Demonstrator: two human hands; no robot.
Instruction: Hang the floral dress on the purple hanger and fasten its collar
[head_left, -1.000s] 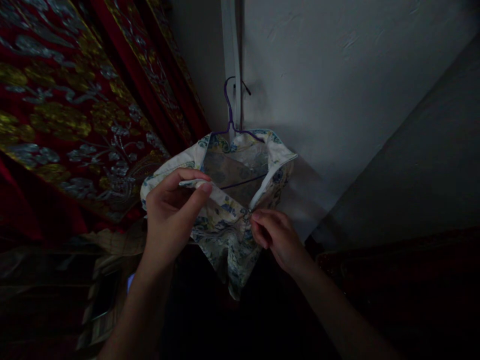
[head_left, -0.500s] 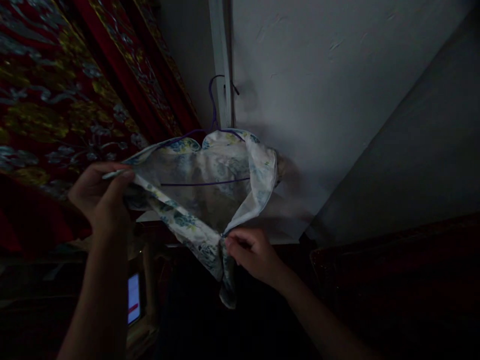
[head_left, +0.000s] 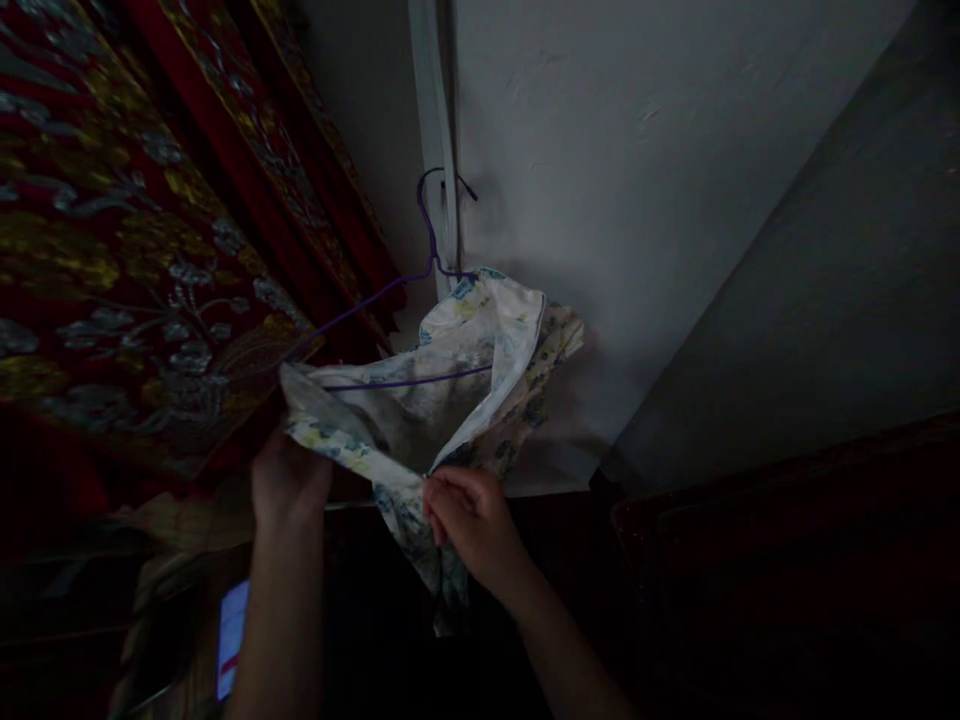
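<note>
A white shirt [head_left: 461, 355] with a blue and yellow floral print hangs half on a purple wire hanger [head_left: 433, 235]. The hanger's left arm is bare, and its bottom bar crosses the shirt's open neck. My right hand [head_left: 474, 515] is closed, pinching the front of the shirt at the low point of the neck opening. Under the left shoulder of the shirt is my left hand [head_left: 291, 485], its fingers hidden by the cloth and blurred. The shirt's lower end dangles below my right hand in the dark.
The hanger hooks at a pale upright strip [head_left: 433, 90] along a white wall panel [head_left: 600, 180]. On the left hangs a red curtain [head_left: 150, 230] with gold and silver patterns. A lit phone [head_left: 231, 635] lies low on the left, partly behind my left forearm.
The shirt's left shoulder has slipped down off the hanger's arm. My left hand has let go of the neck edge and moved right and down beneath the cloth. My right hand keeps its pinch.
</note>
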